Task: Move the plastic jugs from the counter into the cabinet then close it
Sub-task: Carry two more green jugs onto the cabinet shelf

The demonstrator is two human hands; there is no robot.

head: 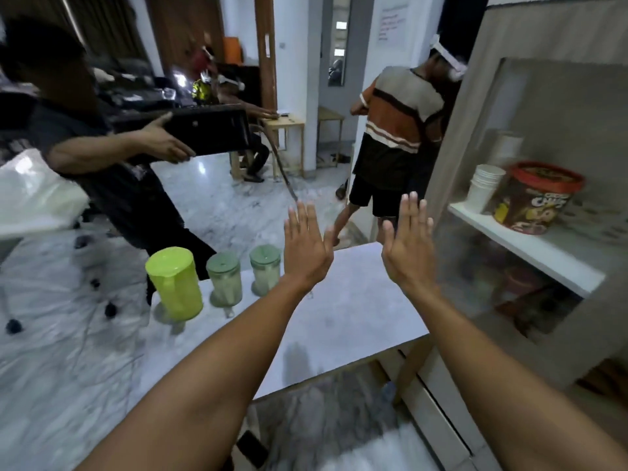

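The cabinet (530, 137) fills the 3 o'clock side of the view, its glass-fronted door showing a white shelf (530, 253) that carries a stack of white paper cups (484, 188) and a red-lidded chocolate snack tub (538, 198); whether that door stands open or shut cannot be told here. Butted against it is the white counter (339, 321), running from the centre toward 6 o'clock. The jugs wait in a row along its far-left edge, at about 9 o'clock from the hands — likely set there so each can be lifted in turn: a lime-green plastic jug (175, 283) with a handle at the outside, then a clear jug with a green lid (225, 280), then a second green-lidded jug (265, 271) nearest the hands. None is in the cabinet yet. The left hand (307, 246) and right hand (406, 243) are raised side by side above the counter's far end, backs to the camera, fingers straight and spread — both released, holding and touching nothing. The pose reads as a ready position before the first reach. Other people stand behind, toward 10 and 1 o'clock.
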